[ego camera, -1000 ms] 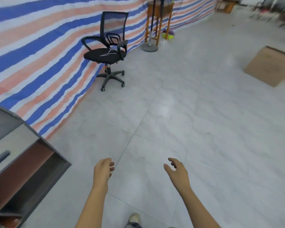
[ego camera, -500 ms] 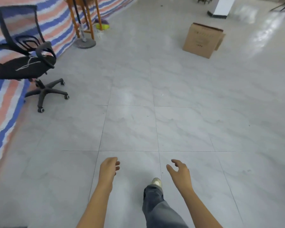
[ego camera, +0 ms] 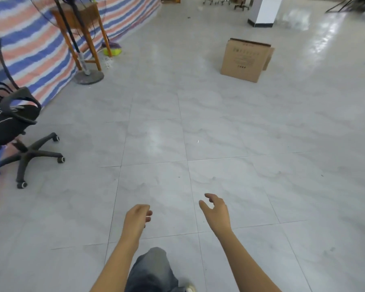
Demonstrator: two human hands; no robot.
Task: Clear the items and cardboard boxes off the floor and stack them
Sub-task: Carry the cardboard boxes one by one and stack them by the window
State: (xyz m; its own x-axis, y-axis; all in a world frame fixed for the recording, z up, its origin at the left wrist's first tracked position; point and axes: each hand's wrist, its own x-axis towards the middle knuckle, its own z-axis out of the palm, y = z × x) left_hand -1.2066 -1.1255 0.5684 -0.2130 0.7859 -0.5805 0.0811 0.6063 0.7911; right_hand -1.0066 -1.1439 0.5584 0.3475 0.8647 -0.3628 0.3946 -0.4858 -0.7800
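The room is bright and evenly lit. Strong glare lies on the glossy floor (ego camera: pixel 325 45) at the upper right, where light seems to enter, and a softer white sheen sits on the middle tiles. Shadows are faint, with only weak ones under the office chair (ego camera: pixel 4 125) and beside the cardboard box (ego camera: pixel 243 60). The whole picture is slightly soft and smeared, and the print on the box cannot be read. The far upper right corner is streaked with blur. The wide lens bends the tile lines and the striped tarp (ego camera: pixel 30 39) towards the edges.
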